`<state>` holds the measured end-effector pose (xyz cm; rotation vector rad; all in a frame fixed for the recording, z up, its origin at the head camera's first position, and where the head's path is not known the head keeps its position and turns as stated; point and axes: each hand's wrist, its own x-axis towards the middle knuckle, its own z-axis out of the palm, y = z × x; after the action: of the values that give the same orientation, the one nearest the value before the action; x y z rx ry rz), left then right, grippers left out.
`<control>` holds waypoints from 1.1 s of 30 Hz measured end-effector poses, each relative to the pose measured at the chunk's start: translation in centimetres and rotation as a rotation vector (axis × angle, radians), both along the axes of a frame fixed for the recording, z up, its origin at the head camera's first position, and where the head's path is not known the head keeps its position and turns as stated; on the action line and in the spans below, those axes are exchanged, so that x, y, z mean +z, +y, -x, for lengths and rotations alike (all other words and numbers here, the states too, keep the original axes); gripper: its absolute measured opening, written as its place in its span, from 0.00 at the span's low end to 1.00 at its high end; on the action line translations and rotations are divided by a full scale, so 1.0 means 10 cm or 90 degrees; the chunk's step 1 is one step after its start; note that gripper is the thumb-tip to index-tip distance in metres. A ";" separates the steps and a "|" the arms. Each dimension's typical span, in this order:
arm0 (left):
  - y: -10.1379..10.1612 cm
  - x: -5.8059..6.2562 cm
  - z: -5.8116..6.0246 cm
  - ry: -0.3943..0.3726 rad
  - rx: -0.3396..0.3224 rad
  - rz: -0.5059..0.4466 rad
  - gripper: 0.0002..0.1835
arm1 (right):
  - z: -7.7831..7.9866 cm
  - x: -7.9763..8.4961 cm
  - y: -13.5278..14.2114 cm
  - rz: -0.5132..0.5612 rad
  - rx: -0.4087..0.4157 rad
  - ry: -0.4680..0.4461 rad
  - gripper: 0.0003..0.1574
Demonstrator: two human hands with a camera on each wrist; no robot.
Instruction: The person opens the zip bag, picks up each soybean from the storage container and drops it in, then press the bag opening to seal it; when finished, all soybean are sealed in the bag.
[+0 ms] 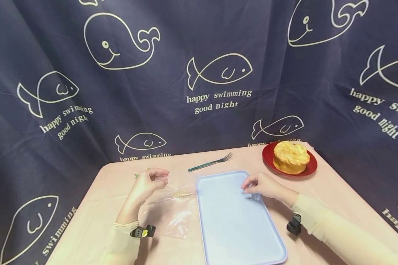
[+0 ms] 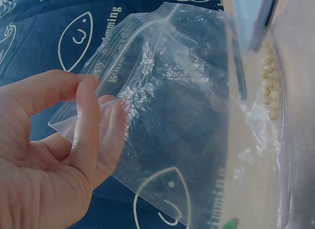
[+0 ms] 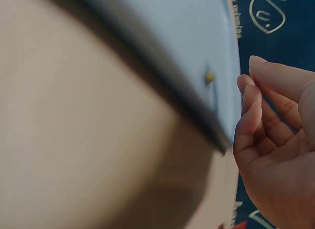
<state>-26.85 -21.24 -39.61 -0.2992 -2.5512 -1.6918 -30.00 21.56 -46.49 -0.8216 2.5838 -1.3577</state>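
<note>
My left hand (image 2: 54, 135) pinches a clear zip-top bag (image 2: 172, 91) by its zip edge, thumb against fingers. Several small cream-coloured beads (image 2: 268, 83) are gathered in a line at the bag's far end. In the head view, shiny clear plastic (image 1: 177, 217) spreads over the table below this hand. My right hand (image 1: 260, 187) hovers above the right side of a light blue tray (image 1: 232, 217). Its fingers (image 3: 248, 120) are curled in towards the thumb, with nothing visible between the tips. A small yellowish bead (image 3: 209, 77) shows against the tray, apart from the fingertips.
A fork (image 1: 212, 162) with a dark teal handle lies behind the tray. At the back right stands a red plate (image 1: 266, 160) bearing a round yellow cake (image 1: 291, 157). Something green (image 1: 136, 175) pokes out beside the left hand. A dark blue printed curtain (image 1: 172, 88) hangs behind the table.
</note>
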 end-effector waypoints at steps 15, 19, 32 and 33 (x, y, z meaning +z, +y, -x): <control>-0.01 0.04 0.00 0.009 0.001 0.006 0.20 | -0.02 -0.13 0.16 -0.068 0.028 0.070 0.10; -0.02 0.03 0.00 0.006 0.003 0.005 0.20 | -0.03 -0.14 0.15 -0.079 0.027 0.095 0.10; 0.00 0.03 -0.01 0.003 0.002 0.009 0.21 | -0.05 -0.12 0.10 -0.132 0.042 0.147 0.10; 0.00 0.03 -0.01 0.003 0.000 0.009 0.20 | -0.05 -0.12 0.09 -0.136 0.045 0.143 0.10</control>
<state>-26.73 -21.25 -39.30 -0.3039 -2.5611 -1.6704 -29.49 22.44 -47.65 -1.0699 2.7715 -0.9991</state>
